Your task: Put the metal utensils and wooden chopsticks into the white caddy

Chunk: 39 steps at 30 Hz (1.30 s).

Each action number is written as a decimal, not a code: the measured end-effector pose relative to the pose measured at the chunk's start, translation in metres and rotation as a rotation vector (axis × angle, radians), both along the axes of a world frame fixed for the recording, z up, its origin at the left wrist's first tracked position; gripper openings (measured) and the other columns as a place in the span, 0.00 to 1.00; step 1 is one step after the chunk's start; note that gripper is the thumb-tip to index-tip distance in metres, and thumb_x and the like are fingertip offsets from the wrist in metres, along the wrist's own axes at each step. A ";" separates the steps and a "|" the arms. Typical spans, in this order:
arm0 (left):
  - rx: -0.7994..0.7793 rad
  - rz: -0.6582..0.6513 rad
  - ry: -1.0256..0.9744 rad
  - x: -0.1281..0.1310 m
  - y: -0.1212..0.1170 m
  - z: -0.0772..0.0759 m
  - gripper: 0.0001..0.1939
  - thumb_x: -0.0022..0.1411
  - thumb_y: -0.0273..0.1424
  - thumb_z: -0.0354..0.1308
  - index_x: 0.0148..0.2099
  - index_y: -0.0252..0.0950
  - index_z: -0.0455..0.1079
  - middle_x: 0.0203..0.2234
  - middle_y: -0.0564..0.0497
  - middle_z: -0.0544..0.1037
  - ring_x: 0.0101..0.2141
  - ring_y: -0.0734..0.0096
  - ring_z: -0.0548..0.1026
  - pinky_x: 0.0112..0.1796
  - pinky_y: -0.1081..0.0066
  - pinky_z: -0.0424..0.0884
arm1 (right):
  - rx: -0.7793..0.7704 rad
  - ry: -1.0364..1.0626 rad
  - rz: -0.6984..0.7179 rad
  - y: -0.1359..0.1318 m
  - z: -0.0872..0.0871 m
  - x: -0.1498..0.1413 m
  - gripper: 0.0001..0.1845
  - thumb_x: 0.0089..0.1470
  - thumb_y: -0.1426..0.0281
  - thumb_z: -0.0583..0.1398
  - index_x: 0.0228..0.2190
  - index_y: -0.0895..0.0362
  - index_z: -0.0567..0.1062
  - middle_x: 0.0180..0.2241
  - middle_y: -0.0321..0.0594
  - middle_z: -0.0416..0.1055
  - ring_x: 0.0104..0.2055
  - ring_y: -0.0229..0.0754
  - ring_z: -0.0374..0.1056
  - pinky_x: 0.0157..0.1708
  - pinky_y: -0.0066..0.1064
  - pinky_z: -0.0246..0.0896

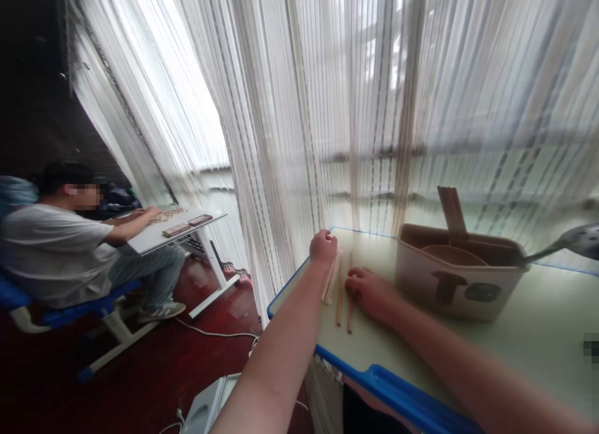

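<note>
2 hands (pixel 374 294) nr wooden sticks (pixel 339 303) on tbl (pixel 369 350).

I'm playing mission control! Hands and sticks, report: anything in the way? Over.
Left hand at far end of pale sticks, grip unclear. Right hand at reddish stick. Tan stick between those, on table. Bin beside right hand, not between hands and sticks.

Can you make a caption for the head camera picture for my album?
Left hand and right hand by thin sticks on a blue-edged table, a bin alongside, sheer curtains behind.
</note>
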<state>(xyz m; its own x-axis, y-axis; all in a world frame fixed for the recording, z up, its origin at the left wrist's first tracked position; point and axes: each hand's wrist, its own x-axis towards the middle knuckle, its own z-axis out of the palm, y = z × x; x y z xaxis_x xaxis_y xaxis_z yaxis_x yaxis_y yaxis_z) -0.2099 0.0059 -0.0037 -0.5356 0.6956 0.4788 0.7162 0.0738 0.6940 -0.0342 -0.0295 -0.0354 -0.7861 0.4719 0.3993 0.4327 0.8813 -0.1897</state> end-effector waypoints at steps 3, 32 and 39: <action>-0.006 -0.056 0.047 0.005 0.003 -0.006 0.12 0.56 0.32 0.53 0.43 0.36 0.69 0.33 0.48 0.77 0.35 0.69 0.73 0.38 0.71 0.66 | -0.007 -0.003 0.020 0.005 0.001 0.001 0.16 0.51 0.78 0.50 0.35 0.55 0.75 0.41 0.43 0.69 0.42 0.41 0.64 0.42 0.32 0.56; -0.054 -0.218 0.137 0.010 0.005 -0.011 0.12 0.55 0.27 0.51 0.41 0.33 0.71 0.34 0.44 0.77 0.36 0.65 0.73 0.39 0.67 0.67 | 0.088 0.622 -0.144 0.004 0.011 0.003 0.12 0.59 0.69 0.48 0.40 0.56 0.69 0.39 0.46 0.70 0.44 0.45 0.63 0.45 0.38 0.59; -0.001 -0.520 -0.003 0.028 0.005 -0.010 0.12 0.51 0.24 0.52 0.37 0.33 0.73 0.32 0.49 0.77 0.33 0.71 0.73 0.38 0.70 0.69 | -0.007 0.821 -0.244 -0.005 0.042 0.011 0.11 0.56 0.64 0.53 0.37 0.56 0.71 0.34 0.42 0.72 0.34 0.42 0.67 0.35 0.35 0.63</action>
